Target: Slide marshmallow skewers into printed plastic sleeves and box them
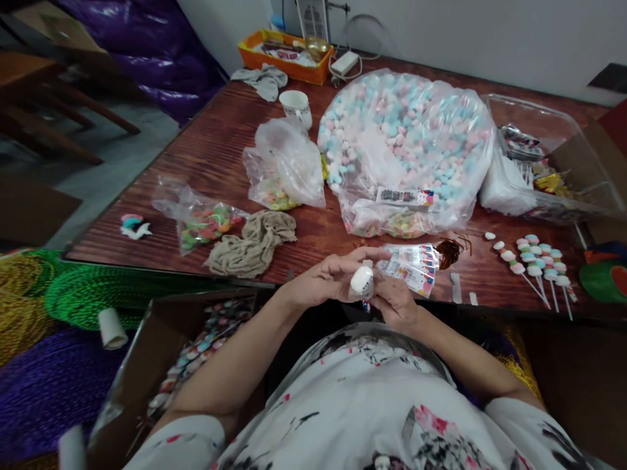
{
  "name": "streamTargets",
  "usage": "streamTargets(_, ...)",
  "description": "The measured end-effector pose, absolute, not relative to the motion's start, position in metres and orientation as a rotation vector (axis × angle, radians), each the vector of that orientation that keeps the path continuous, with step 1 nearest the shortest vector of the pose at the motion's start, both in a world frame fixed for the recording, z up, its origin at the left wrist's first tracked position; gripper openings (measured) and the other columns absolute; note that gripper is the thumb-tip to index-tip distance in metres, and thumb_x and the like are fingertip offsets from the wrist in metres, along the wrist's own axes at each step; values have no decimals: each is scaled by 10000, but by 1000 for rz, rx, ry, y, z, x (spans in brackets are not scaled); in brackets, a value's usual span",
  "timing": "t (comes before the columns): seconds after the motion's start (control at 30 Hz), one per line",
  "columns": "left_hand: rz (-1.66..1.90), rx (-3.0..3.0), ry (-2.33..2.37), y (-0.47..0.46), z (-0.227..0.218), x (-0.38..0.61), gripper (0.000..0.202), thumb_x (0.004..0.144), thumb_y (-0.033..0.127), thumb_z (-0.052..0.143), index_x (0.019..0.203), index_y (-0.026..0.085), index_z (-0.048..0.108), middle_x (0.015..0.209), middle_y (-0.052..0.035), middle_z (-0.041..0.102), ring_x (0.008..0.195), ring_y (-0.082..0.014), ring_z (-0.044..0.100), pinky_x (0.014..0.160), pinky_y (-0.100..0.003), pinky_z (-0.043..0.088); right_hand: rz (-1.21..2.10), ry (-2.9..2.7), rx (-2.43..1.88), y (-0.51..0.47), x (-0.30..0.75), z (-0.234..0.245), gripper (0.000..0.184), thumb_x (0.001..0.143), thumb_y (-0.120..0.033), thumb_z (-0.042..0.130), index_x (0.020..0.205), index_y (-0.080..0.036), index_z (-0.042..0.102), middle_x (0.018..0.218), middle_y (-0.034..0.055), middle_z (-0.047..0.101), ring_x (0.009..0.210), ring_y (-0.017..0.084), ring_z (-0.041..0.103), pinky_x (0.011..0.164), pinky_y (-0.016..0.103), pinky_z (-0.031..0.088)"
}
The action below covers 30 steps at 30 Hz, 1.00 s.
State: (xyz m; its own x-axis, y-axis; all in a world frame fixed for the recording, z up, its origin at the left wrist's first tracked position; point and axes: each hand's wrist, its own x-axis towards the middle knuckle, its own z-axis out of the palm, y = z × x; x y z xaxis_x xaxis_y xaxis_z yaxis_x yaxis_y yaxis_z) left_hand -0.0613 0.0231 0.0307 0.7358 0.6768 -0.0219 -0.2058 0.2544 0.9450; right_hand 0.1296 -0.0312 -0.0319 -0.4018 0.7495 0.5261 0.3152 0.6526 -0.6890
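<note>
Close in front of my body, a white marshmallow in clear film [362, 281] points its end up at me. My left hand [326, 279] is closed around its left side, with some fingers stretched over the table edge. From the right, my right hand [396, 301] pinches it lower down, where a small blue bit shows between the fingers. Whether a stick runs below it is hidden. Just beyond my hands lie fanned printed cards [414, 264] and brown twist ties [448, 253]. To the right rest several marshmallow skewers [536, 261] in pink, white, blue and green.
A large bag of pastel marshmallows [406, 130] fills the table's middle. Left of it are smaller candy bags [208, 222], a cloth [255, 243] and a mug [296, 108]. A clear bin [563, 114] and tape [610, 281] stand right. Below left, a carton [130, 365] holds wrapped skewers.
</note>
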Motion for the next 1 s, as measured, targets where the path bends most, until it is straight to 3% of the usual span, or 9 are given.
streamTargets(0.13,869,971,585,11,25,-69,510,735,536,676,1080,165,735,1373,-165,559,1209,-358,562,948,-465,492,199,-2172,-929,-26,128,-32,195,884,-111,420,832,-167,598,743,62,621,695,176,527,646,308,381)
streamTargets(0.3,856,823,676,-5,14,-76,795,846,774,288,787,137,760,1357,-177,574,1185,-352,574,941,-473,503,-156,-2288,-987,-19,119,-39,202,864,-115,430,787,-170,608,714,60,609,687,188,475,650,337,306)
streamTargets(0.37,877,817,733,-14,9,-74,653,851,721,419,952,172,758,1333,-149,593,1174,-301,580,956,-429,497,-190,-2268,-982,-18,116,-42,192,865,-127,431,802,-163,609,710,61,603,693,187,475,654,336,298)
streamTargets(0.43,929,796,805,-25,0,-67,489,781,501,706,1200,252,668,1317,-90,602,1188,-229,563,988,-351,472,-206,-2235,-988,-16,115,-41,199,877,-139,421,799,-160,603,710,63,602,690,187,473,650,337,292)
streamTargets(0.5,919,729,809,-36,-8,-57,660,683,277,827,1296,293,584,1273,-53,619,1145,-181,575,972,-298,468,-206,-2224,-983,-16,115,-38,227,899,-173,403,769,-168,590,705,62,600,678,187,468,645,341,290)
streamTargets(0.63,887,541,796,-52,-18,-39,398,722,224,798,1097,177,676,931,-28,687,818,-107,630,762,-206,509,-165,-2218,-1024,-18,117,-34,238,906,-176,411,729,-181,571,661,44,586,644,177,476,631,335,309)
streamTargets(0.7,922,492,834,-53,-19,-36,375,717,221,801,1067,165,680,819,-1,672,693,-86,621,680,-194,521,-107,-2201,-1025,-20,120,-36,204,890,-152,426,761,-175,582,679,46,605,664,176,514,640,326,346)
streamTargets(0.83,845,420,825,-48,-16,-38,399,719,265,791,1076,155,651,751,-10,671,568,-132,646,560,-275,578,-19,-2095,-932,-22,128,-43,182,870,-118,475,963,-173,620,830,70,671,806,175,602,724,307,439)
streamTargets(1.0,697,354,754,-41,-16,-49,279,781,280,729,984,117,629,729,-64,693,542,-168,670,485,-286,592,-78,-2267,-755,-15,140,-43,304,867,-120,514,1139,-215,612,918,60,689,791,154,606,713,306,432)
